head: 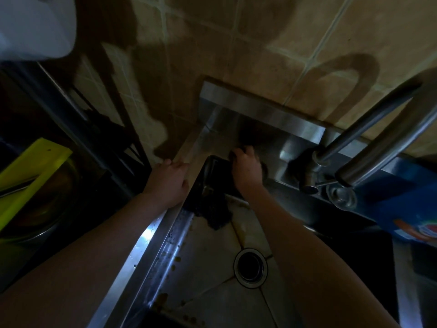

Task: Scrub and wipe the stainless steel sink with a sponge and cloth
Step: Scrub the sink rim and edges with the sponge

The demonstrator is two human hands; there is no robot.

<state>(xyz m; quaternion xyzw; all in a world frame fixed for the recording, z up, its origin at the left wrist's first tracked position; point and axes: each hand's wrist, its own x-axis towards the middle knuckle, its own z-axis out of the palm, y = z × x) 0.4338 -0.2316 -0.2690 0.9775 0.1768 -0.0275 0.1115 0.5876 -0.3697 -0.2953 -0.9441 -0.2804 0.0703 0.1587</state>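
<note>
The stainless steel sink point(165, 233) fills the lower middle of the dim head view, its floor stained, with a round drain point(250, 267) near the centre. My left hand point(169, 179) rests on the sink's left rim, fingers fairly straight. My right hand point(246, 170) reaches down into the far corner of the basin, fingers curled round something dark, probably a sponge, pressed against the back wall. A dark rectangular object point(214, 171) and a dark crumpled cloth point(214, 213) lie in the basin just below that hand.
A curved steel faucet point(369, 138) arches over the right side. A blue detergent packet point(411, 207) stands at the right rim. At the left is a dark rack with a yellow board point(30, 176) and a metal bowl. Tiled wall point(236, 43) behind.
</note>
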